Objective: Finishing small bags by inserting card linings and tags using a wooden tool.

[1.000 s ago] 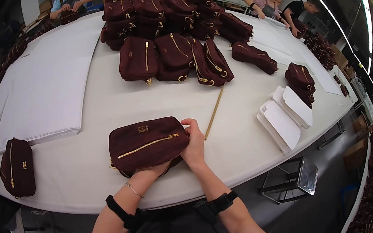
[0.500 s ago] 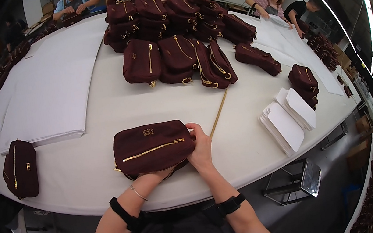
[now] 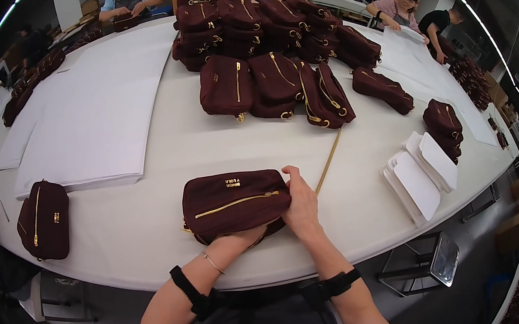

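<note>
A dark maroon zip bag [image 3: 234, 195] with gold lettering and a gold front zipper lies before me at the table's near side. My left hand [image 3: 238, 241] reaches into the open zipped side facing me, and its fingers are hidden inside. Around the bag's right end, my right hand [image 3: 302, 205] grips with the thumb side up. A wooden stick [image 3: 330, 159] lies just beyond that hand. To the left is another maroon bag [image 3: 44, 221], apart from both hands.
Piled maroon bags [image 3: 250, 38] stand at the far middle. White sheets [image 3: 96, 118] are stacked left; white card inserts [image 3: 416, 184] lie right, near a small bag stack [image 3: 444, 128]. A metal stool [image 3: 444, 259] stands below the table's right edge. Several people work beyond.
The whole scene has shifted a little to the right in the view. Both hands keep their places on the bag, the left still inside it.
</note>
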### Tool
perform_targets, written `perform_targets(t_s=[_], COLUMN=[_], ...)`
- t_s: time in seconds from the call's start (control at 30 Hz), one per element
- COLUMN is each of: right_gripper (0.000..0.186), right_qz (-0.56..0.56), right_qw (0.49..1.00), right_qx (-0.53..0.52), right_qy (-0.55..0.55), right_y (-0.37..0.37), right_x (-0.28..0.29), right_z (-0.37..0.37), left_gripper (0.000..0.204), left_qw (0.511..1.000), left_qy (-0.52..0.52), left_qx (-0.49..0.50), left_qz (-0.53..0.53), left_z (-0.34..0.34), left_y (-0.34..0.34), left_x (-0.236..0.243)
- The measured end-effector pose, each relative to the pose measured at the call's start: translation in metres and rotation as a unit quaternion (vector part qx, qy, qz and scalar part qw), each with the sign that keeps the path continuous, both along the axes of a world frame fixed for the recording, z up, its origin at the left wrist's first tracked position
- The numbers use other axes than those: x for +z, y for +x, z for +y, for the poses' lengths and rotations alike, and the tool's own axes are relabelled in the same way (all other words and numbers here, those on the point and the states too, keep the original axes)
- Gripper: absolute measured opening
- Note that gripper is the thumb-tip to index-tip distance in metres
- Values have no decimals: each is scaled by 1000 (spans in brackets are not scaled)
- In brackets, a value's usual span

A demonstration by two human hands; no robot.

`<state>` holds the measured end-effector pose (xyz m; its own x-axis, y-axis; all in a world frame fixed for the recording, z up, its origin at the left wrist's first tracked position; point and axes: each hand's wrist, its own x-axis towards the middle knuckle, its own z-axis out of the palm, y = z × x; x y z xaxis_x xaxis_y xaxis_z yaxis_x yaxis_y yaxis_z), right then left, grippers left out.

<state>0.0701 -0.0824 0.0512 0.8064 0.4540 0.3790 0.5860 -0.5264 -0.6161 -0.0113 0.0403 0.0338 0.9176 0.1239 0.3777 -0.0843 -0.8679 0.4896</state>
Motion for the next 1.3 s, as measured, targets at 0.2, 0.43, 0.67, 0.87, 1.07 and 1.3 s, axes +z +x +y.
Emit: perform_targets(t_s=[0.2,0.43,0.67,0.87,1.07,1.3], right_gripper=[52,26,19,35,48,21], right_qz=[42,111,93,314,-227,-224], right_qw=[999,991,990,929,927,883], right_qx=[-8,40,90,194,154,230], right_qy=[19,56,-61,37,-255,-341], right_y=[6,33,55,35,79,88], right_x=[-10,25,47,77,30,30], right_z=[-6,-1,11,-6,-75,-74], left_gripper=[30,33,29,29,28,28], left_qw=[996,991,972,966,969,972], left_qy=[77,-83,-153,-174,-171,-162], left_qx=[4,21,53,87,90,91], left_qz=[-35,102,170,170,152,145], left_z=[-6,9,17,23,10,6], left_y=[-2,9,19,19,19,10], left_x=[-1,36,52,48,49,44])
